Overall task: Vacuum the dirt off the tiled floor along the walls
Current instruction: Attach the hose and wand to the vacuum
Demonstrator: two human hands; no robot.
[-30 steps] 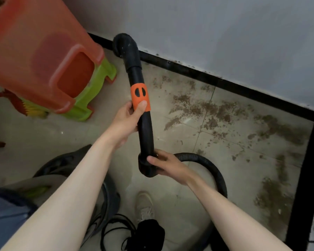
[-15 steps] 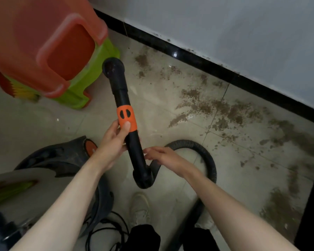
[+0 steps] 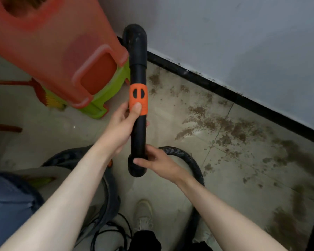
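1. Dirt (image 3: 223, 124) lies in brown patches on the tiled floor (image 3: 170, 124), to the right of the vacuum pipe (image 3: 138, 131) and along the black skirting (image 3: 225, 91) of the wall (image 3: 225, 42). None of it looks picked up yet.
2. Nearest to the pipe's lower end is the right hand (image 3: 158, 162). Its fingers curl around the bottom bend, where the ribbed hose (image 3: 192, 162) joins the pipe.
3. A little higher on the pipe, the left hand (image 3: 123, 124) grips it, with the thumb pressed on the orange sleeve (image 3: 138, 99).
4. The pipe is held up in the air, and its curved top end points toward the wall, above the floor.
5. Left of the pipe, the red stool (image 3: 58, 51) is stacked on a green stool (image 3: 101, 104). The vacuum body (image 3: 105, 192) is below the hands.
6. I judge this is a preparing step: the person is only readying the pipe, and cleaning has not begun.
7. Next, I think, the open end must be lowered to the dirt right of the pipe and moved along the skirting.
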